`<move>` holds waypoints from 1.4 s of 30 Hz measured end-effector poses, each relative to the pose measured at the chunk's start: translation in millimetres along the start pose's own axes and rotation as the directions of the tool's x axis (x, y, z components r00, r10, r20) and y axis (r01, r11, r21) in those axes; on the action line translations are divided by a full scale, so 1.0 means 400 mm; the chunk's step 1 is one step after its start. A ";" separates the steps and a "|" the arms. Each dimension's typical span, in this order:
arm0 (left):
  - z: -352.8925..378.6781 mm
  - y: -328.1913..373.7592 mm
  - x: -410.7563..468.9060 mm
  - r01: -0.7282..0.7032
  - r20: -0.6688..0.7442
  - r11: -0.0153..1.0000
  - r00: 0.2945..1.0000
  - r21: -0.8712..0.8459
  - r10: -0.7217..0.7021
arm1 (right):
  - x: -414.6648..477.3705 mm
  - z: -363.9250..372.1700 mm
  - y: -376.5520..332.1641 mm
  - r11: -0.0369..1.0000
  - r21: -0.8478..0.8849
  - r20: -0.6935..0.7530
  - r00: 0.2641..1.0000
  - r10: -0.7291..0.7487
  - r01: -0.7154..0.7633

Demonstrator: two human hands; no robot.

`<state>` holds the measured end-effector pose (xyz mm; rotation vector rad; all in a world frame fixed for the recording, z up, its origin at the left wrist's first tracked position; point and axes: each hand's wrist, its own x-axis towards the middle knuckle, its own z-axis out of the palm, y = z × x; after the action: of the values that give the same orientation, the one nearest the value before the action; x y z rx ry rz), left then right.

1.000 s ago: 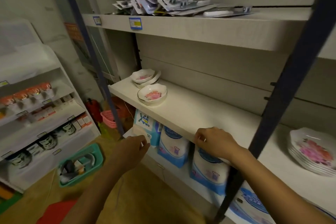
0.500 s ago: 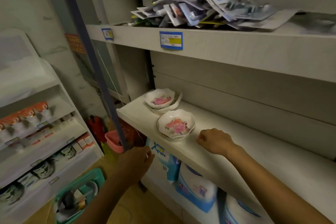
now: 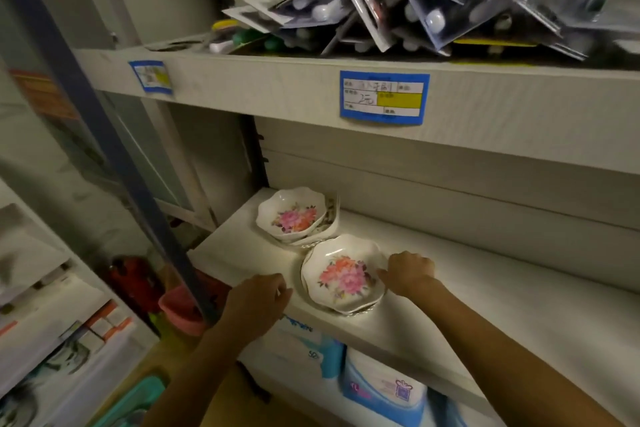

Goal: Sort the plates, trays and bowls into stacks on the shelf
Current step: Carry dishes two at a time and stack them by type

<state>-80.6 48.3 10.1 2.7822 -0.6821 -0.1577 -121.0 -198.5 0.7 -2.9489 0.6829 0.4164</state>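
Observation:
A scalloped white bowl with pink and orange flowers (image 3: 343, 276) tops a short stack near the front edge of the middle shelf (image 3: 485, 291). Behind it, at the shelf's left end, a second flowered bowl (image 3: 292, 215) sits on a few more dishes. My right hand (image 3: 410, 270) rests on the shelf with curled fingers, its thumb at the front bowl's right rim. Whether it grips the rim is hidden. My left hand (image 3: 258, 298) hovers loosely curled just left of that bowl, at the shelf edge, holding nothing.
A dark blue upright post (image 3: 114, 163) runs diagonally at the left. The upper shelf (image 3: 277, 83) carries a heap of blister packs (image 3: 408, 14) and price labels. Blue-and-white packs (image 3: 381, 388) fill the shelf below. A pink basket (image 3: 180, 308) stands on the floor.
The view has moved left and closer to the bowls. My right hand slid left to the front bowl's rim. My left hand rose from below the shelf to its edge.

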 end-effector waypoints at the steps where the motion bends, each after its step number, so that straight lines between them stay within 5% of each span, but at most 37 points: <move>1: 0.002 -0.018 0.020 -0.019 0.023 1.000 1.000 -0.001 0.019 | 0.004 0.000 -0.004 1.000 0.004 0.005 1.000 0.027 -0.027; 12: 0.012 -0.080 0.163 -0.088 0.212 0.990 0.971 -0.113 0.110 | -0.073 -0.043 0.020 0.920 0.330 -0.054 0.969 0.240 -0.210; 23: 0.067 -0.028 0.252 -0.096 0.389 0.985 0.910 -0.141 0.144 | -0.302 -0.004 0.085 0.701 0.610 -0.029 0.874 0.485 -0.369; 29: 0.058 -0.014 0.261 -0.033 0.375 0.966 0.918 -0.257 0.131 | -0.355 0.033 0.075 0.659 0.630 -0.040 0.831 0.555 -0.410; 36: 0.043 0.012 0.262 0.077 0.387 0.819 0.904 -0.569 0.183 | -0.404 0.057 0.078 0.572 0.684 -0.014 0.776 0.630 -0.452; 42: 0.024 0.029 0.250 -0.045 0.228 0.745 0.938 -0.666 0.260 | -0.466 0.068 0.082 0.403 0.817 0.025 0.724 0.689 -0.412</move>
<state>1.1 -10.8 0.1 2.0229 -0.7463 -0.6734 -303.1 -145.9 26.3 -1.8504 1.4679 -0.3208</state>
